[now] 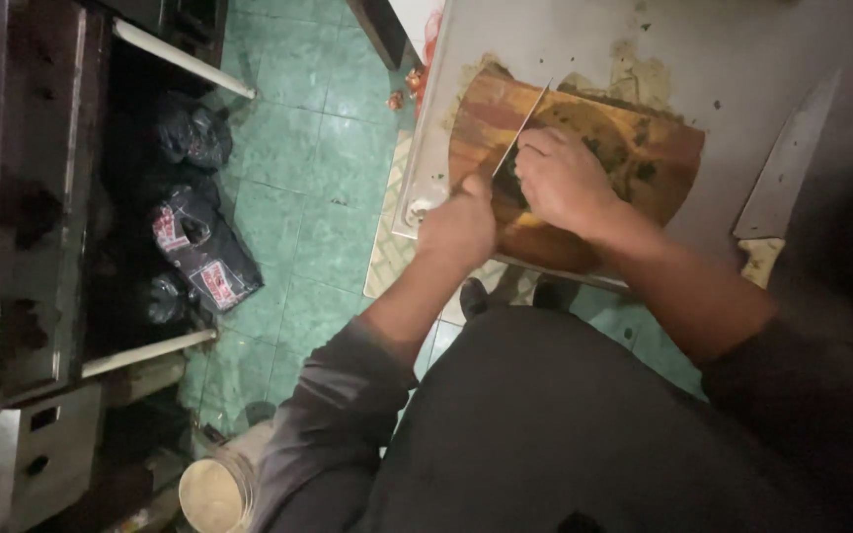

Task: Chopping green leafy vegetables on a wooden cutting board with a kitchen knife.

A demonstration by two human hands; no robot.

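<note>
The left hand [458,225] grips a knife [522,128] over dark greens [511,188] pinned by the right hand [562,180] on a wooden board [663,158] on the table [742,59]. Black bags [199,252] with red-and-white labels lie on the floor at left.

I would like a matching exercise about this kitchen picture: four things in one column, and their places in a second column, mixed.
Things:
1. knife
2. second large knife
3. black bags
4. round wooden cutting board

Places:
A. on the green tiled floor, beside the dark appliance
B. lying alone on the metal table, at the picture's right
C. under both hands, on the metal table
D. gripped in the left hand, blade on the dark greens that the right hand presses down

Pairs: 1-D, 2-B, 3-A, 4-C
</note>
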